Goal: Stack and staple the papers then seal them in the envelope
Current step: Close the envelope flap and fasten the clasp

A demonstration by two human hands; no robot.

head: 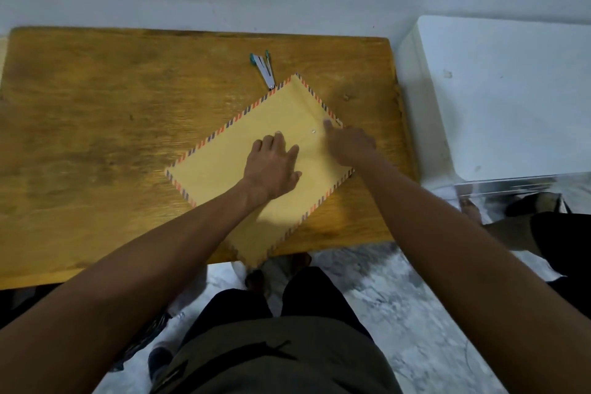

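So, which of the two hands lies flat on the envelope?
The left hand lies flat on the yellow striped-edge paper envelope; the right hand only points one finger at its flap.

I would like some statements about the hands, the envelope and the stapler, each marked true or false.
1. The left hand rests flat on the envelope. True.
2. The stapler lies on the envelope. False: it lies on the wooden table, beyond the envelope's far corner.
3. The right hand holds the stapler. False: its finger touches the envelope's flap end.
4. One envelope corner overhangs the table's near edge. True.
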